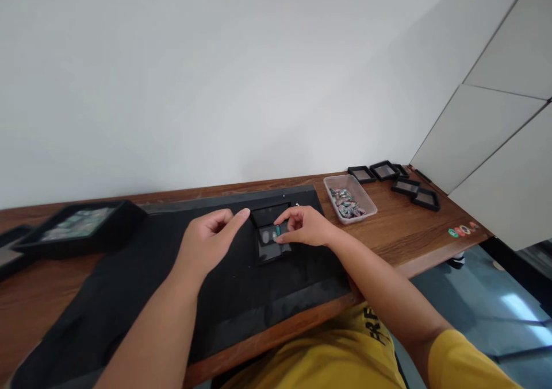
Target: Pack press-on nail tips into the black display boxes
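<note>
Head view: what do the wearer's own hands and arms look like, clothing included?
The left hand and right hand are bare, with no glove or watch visible. A yellow sleeve shows on the right upper arm; none shows on the left. The yellow top bears dark lettering.

Pass: mat [241, 291], nr side of case [269, 252] | obst: tub [360, 189] R, blk box [125, 219] L, wall [259, 90] rear

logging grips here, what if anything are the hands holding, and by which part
The right hand appears to pinch a small greenish piece by its two ends; nothing shows held in the left hand.
</note>
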The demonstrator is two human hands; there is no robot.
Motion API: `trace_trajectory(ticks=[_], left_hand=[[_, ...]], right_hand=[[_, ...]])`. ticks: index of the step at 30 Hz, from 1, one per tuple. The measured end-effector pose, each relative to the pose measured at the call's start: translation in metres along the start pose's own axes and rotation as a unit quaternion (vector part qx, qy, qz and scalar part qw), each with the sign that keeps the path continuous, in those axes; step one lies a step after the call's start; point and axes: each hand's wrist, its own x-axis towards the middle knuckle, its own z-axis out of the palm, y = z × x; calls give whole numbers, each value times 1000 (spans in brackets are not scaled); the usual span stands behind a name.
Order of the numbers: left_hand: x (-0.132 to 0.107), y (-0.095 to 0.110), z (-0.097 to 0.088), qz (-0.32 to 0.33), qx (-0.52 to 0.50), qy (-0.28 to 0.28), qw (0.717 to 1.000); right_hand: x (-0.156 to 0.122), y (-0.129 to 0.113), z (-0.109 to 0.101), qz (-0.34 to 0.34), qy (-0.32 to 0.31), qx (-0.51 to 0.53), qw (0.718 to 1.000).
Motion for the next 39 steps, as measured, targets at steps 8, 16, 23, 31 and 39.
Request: trace_trajectory(ticks=[8, 16, 23, 31, 39], left_hand=[[1, -15, 10, 8, 174, -208, 963], [5, -27, 10, 7, 163, -240, 957], [6, -30, 12, 9, 164, -249, 955], [4, -26, 13, 6, 186, -267, 946], [1, -24, 15, 14, 189, -250, 950]], right_hand=[[-2, -10, 1, 59, 26, -241, 968], [1, -12, -2, 100, -24, -248, 963], [0, -15, -2, 97, -19, -257, 961], [-3, -15, 2, 89, 1, -284, 955], [-4, -13, 3, 61, 15, -306, 950]])
